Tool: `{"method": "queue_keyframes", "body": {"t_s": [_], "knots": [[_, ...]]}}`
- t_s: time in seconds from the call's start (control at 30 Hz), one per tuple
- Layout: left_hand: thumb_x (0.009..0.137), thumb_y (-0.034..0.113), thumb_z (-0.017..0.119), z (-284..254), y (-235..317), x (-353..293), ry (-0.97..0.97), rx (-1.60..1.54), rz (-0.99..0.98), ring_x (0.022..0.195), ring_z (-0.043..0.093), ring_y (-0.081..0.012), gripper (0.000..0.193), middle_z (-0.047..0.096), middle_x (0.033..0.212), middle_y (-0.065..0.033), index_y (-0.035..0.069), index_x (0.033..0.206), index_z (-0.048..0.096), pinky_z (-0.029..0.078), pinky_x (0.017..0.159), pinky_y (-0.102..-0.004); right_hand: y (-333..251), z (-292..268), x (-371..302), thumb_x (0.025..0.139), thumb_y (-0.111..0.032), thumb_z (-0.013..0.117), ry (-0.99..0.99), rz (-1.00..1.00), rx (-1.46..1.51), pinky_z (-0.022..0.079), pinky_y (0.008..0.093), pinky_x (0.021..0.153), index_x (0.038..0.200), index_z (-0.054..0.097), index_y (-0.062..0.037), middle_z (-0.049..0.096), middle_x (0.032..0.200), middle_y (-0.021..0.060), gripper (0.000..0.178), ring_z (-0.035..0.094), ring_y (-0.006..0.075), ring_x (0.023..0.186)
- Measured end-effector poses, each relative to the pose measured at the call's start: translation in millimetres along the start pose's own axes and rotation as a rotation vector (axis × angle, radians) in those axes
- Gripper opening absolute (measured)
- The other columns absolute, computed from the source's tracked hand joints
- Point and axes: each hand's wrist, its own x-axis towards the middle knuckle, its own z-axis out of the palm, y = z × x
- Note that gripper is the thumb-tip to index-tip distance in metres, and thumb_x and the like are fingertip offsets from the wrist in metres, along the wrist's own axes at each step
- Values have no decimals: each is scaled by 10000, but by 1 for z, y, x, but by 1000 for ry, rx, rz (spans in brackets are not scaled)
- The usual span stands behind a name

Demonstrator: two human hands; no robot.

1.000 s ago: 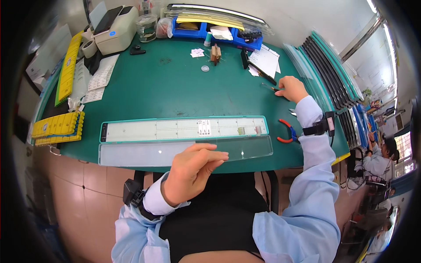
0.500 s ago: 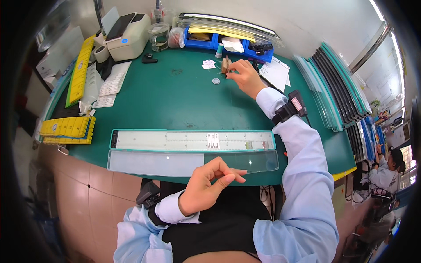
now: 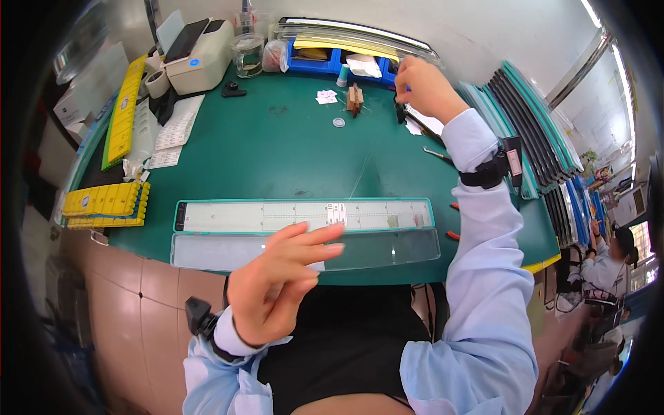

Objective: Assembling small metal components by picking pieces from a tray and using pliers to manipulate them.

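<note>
Teal-rimmed case (image 3: 242, 213): lay along the front edge of the table (image 3: 277, 155), clear lid (image 3: 377, 249) nearest that edge. Left hand (image 3: 273, 287): fingers loosely spread over the lid, apparently empty. Right hand (image 3: 425, 86): curled, toward the back-right corner; grip unclear. Careful reaching called for sleeve (image 3: 484, 256) clearance above the red-handled tool (image 3: 453, 236).

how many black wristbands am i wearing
2: one wristband just below the left hand, another wristband below the right hand. Both show; others under the sleeves would be hidden.
</note>
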Motion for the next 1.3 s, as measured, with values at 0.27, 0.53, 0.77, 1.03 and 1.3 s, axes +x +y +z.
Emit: {"method": "queue_keyframes", "body": {"t_s": [0.27, 0.53, 0.77, 1.03, 1.3], "knots": [[815, -111, 594, -5, -6, -27, 262, 498, -24, 1124, 601, -375, 153, 680, 1047, -205, -32, 940, 633, 371, 1029, -483, -28, 46, -26, 677, -104, 789, -639, -102, 63, 444, 399, 824, 811, 699, -78, 586, 1030, 113, 163, 570, 305, 983], [946, 83, 555, 8, -24, -41, 558, -693, -481, 1176, 560, -303, 183, 637, 1123, -237, -65, 1016, 636, 394, 1048, -398, -161, -38, -103, 728, -155, 746, 250, -281, 614, 244, 461, 1038, 1015, 689, -137, 573, 1239, 126, 293, 508, 297, 1216], [939, 76, 573, 19, -23, -48, 554, -1000, -496, 998, 626, -182, 152, 674, 1048, -137, -26, 1024, 646, 456, 939, -310, -225, -6, -135, 711, -46, 684, 711, -351, 347, 111, 471, 1081, 927, 673, -34, 638, 1144, 59, 216, 588, 197, 1116], [757, -23, 660, -57, -18, -59, 459, 1145, -268, 1158, 542, -333, 452, 593, 1163, -209, -29, 1192, 536, 395, 978, -385, -215, -28, -118, 656, -9, 703, 343, -309, 371, 131, 510, 1067, 771, 646, -52, 606, 1163, 85, 136, 491, 276, 1229], [783, -111, 574, -110, -44, -98, 629, 846, -426, 1126, 590, -253, 194, 609, 1164, -219, -17, 928, 485, 432, 961, -324, -238, -5, -80, 681, -29, 714, 70, -392, 568, 162, 521, 1042, 692, 622, -97, 564, 1204, 55, 115, 435, 289, 1273]]}}
